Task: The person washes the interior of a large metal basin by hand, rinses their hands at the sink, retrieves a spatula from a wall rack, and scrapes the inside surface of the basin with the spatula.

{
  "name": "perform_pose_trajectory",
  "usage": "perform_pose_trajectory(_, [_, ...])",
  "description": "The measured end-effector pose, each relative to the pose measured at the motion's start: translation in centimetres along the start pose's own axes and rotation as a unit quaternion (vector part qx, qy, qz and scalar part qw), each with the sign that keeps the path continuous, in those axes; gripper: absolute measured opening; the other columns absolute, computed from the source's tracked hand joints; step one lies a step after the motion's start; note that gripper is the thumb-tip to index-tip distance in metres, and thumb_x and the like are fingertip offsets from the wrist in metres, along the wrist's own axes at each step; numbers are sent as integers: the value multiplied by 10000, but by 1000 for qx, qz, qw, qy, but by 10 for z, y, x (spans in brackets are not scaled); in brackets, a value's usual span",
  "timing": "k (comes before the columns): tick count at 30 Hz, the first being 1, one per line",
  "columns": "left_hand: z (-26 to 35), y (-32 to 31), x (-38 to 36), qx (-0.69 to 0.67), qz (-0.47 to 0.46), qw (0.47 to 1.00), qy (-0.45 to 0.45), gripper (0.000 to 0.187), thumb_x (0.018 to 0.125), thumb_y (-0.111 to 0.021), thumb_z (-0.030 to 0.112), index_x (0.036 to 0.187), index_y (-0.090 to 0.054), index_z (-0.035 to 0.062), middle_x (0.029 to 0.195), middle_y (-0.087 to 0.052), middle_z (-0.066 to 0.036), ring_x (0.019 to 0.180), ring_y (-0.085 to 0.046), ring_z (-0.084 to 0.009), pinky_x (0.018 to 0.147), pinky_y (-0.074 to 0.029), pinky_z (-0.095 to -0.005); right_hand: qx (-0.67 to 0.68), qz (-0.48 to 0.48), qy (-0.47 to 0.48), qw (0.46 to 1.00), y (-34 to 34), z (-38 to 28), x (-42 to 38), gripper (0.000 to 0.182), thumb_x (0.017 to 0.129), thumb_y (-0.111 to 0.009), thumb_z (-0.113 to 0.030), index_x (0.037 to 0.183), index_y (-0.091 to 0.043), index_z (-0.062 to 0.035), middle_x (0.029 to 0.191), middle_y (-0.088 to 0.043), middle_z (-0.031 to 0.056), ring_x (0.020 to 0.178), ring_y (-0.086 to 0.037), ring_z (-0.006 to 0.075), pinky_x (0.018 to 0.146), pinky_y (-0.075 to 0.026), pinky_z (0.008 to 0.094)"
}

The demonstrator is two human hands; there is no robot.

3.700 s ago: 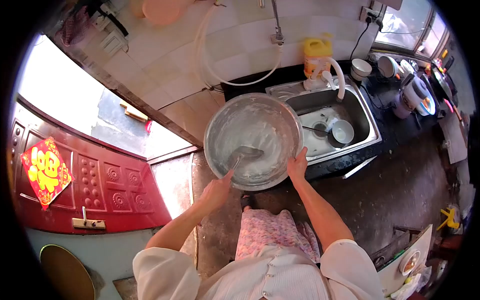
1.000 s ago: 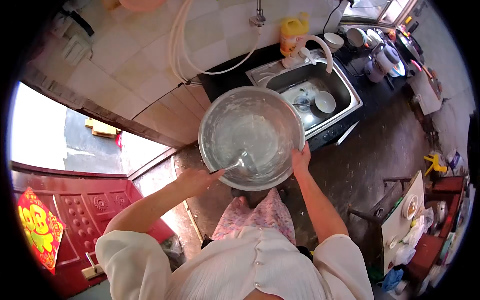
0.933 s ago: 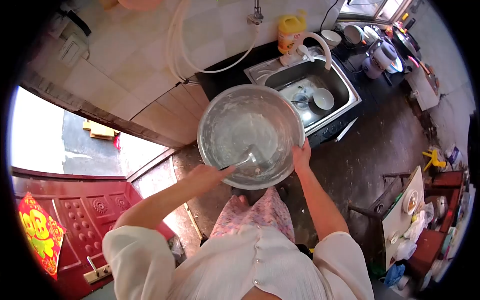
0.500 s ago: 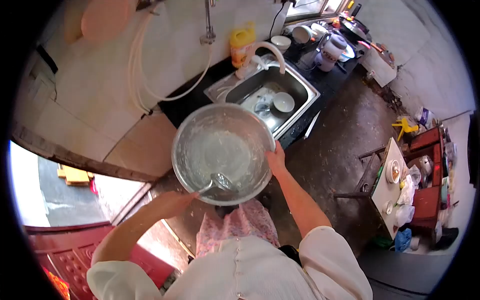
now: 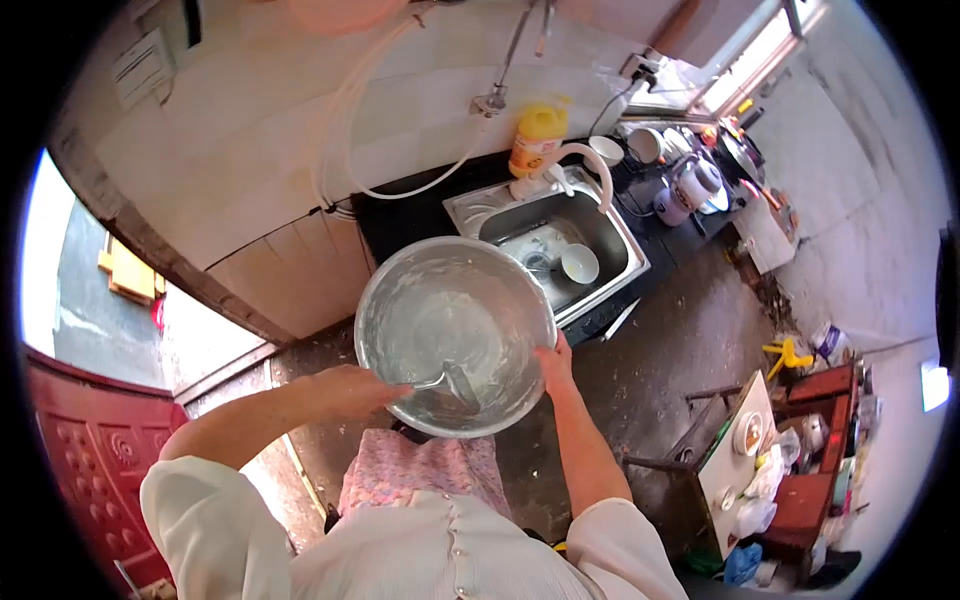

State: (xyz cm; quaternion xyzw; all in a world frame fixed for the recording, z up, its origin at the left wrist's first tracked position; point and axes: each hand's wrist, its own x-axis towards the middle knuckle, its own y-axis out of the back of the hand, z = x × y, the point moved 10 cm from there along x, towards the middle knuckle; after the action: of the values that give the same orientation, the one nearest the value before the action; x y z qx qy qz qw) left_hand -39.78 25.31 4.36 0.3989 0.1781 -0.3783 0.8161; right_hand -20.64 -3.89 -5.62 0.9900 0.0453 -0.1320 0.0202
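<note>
A large metal basin (image 5: 455,290) with pale residue inside is held in front of my body, below the sink. My left hand (image 5: 352,391) is closed at the basin's lower left, around the handle of a metal ladle (image 5: 460,387) whose head rests inside the basin. At the right side, my right hand (image 5: 555,366) grips the basin's rim, thumb on the inner side. The sink (image 5: 560,235) holds a white bowl (image 5: 579,263).
A yellow jug (image 5: 538,138) stands behind the curved faucet (image 5: 597,172). Dishes and a purple-and-white thermos (image 5: 688,190) crowd the black counter (image 5: 400,225). A table (image 5: 722,475) stands at lower right, beside red shelves. An open doorway lies left.
The view has turned, so the room appears shifted and tilted. The ladle head has moved and tilted inside the basin. Both hands keep their holds.
</note>
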Motion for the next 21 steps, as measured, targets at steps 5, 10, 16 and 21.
perform_pose_trajectory(5, [23,0,52,34,121,992,-24,403,994,-307,354,1308,-441,139,868,-627,-205,847,-618,-370,779,-466,-484,-64,11,16,998,2,7,15,500,701,-562,64,1190,-523,-34,1064,-613,72,972,-570,208,853,-440,330])
perform_pose_trajectory(10, [8,-16,50,-2,104,994,25,438,994,-258,378,1401,-332,233,823,-613,-228,787,-618,-400,784,-472,-486,-75,48,-9,996,23,24,26,465,731,-546,76,1181,-526,-41,1039,-614,70,932,-574,201,837,-443,326])
perform_pose_trajectory(16, [27,14,30,23,94,995,-13,551,966,-215,524,1259,-497,153,866,-619,-245,859,-602,-399,794,-449,-483,10,-13,-2,1000,10,21,21,466,743,-558,49,1199,-512,-33,1041,-610,71,944,-566,197,848,-436,326])
perform_pose_trajectory(21, [26,14,69,-51,137,989,1,493,975,-269,487,1246,-511,153,935,-628,-238,891,-591,-403,802,-447,-477,-30,12,3,999,8,-1,12,450,759,-562,25,1202,-515,-34,1057,-608,74,955,-564,203,857,-434,334])
